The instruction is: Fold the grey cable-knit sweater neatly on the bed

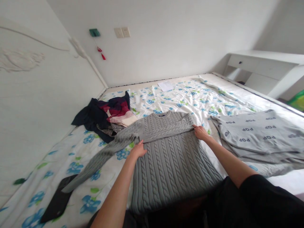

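On the flowered bed [152, 95], grips the sleeve [167, 131] laid across the flat gray sweater [163, 167] with left hand [138, 150] and right hand [201, 133], apparently mid-fold, next likely calling for smoothing and release.

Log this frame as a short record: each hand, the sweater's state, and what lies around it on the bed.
Left hand: at the cuff end of the folded sleeve
Right hand: at that sleeve's fold, by the shoulder
Sweater: gray cable-knit, spread flat, one sleeve across the chest
Other sleeve: stretched out left, its end over a flat black object
Far left: heaped dark and red clothes
Right: gray clothes printed POP
Far side: white paper
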